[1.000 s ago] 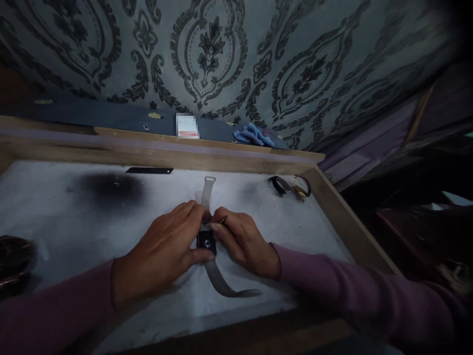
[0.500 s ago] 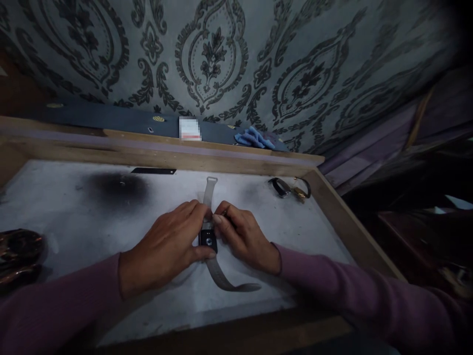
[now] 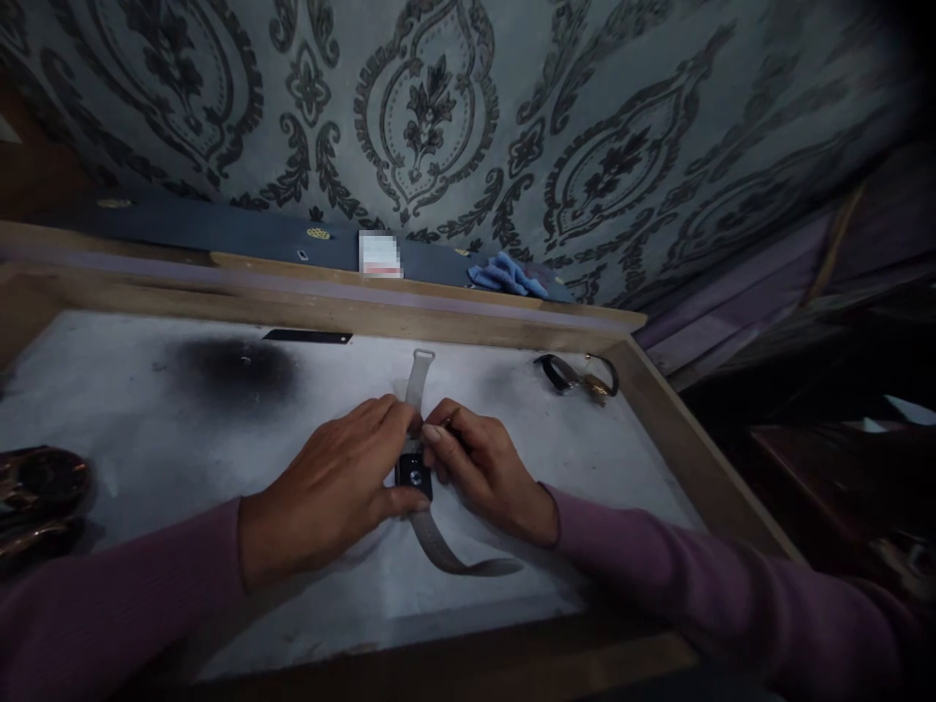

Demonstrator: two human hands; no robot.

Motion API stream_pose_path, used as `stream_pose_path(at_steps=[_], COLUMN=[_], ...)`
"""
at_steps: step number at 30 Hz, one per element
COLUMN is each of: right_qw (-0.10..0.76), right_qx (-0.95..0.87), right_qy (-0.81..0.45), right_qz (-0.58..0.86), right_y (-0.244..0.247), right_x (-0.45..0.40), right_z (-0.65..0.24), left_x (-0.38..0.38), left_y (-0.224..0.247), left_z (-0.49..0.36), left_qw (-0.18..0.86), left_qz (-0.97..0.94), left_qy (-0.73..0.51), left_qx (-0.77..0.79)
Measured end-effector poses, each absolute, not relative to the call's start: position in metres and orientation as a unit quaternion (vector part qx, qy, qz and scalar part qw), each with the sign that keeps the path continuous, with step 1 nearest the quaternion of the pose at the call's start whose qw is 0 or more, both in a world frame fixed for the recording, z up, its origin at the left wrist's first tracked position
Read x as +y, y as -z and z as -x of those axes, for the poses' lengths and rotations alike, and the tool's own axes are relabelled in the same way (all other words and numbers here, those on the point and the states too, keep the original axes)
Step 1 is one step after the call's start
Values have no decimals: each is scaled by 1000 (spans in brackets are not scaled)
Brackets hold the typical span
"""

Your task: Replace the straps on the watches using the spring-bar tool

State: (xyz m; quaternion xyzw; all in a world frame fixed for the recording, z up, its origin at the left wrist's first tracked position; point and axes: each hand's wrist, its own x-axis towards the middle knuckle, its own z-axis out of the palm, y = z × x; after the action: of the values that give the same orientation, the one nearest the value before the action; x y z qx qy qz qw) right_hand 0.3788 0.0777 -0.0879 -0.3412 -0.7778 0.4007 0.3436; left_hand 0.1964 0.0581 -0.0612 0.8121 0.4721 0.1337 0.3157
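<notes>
A smartwatch [image 3: 415, 478] lies face down on the white surface, its dark back and round sensor showing. One half of its grey strap [image 3: 419, 375] points away from me with a loop at the end; the longer half curves towards me and to the right. My left hand [image 3: 343, 473] grips the watch, thumb at the near edge of the case and fingers at the far strap joint. At that same joint, my right hand [image 3: 487, 468] is closed in a pinch. A small dark thing shows at its fingertips, too small to name.
A black blade-like strip [image 3: 307, 336] lies along the back of the wooden-framed tray [image 3: 351, 307]. Two watches [image 3: 577, 375] sit at the back right, and dark coppery watches [image 3: 44, 492] at the left. Behind the rim are a blue cloth [image 3: 508, 275] and a small card [image 3: 380, 255].
The whole view has shifted slightly. Both hands keep the same hold at the far strap joint, and the watch stays where it was.
</notes>
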Motion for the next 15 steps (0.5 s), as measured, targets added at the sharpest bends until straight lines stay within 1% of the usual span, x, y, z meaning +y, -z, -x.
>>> stream_pose_path(at_steps=[15], right_qw=[348], right_qx=[-770], right_qy=[-418], right_qz=[334], right_y=[88], right_x=[78], right_z=[-379], left_x=[59], left_y=[62], left_z=[-197], left_qw=[326], left_qz=[-807], left_qy=[-145], left_qx=[471])
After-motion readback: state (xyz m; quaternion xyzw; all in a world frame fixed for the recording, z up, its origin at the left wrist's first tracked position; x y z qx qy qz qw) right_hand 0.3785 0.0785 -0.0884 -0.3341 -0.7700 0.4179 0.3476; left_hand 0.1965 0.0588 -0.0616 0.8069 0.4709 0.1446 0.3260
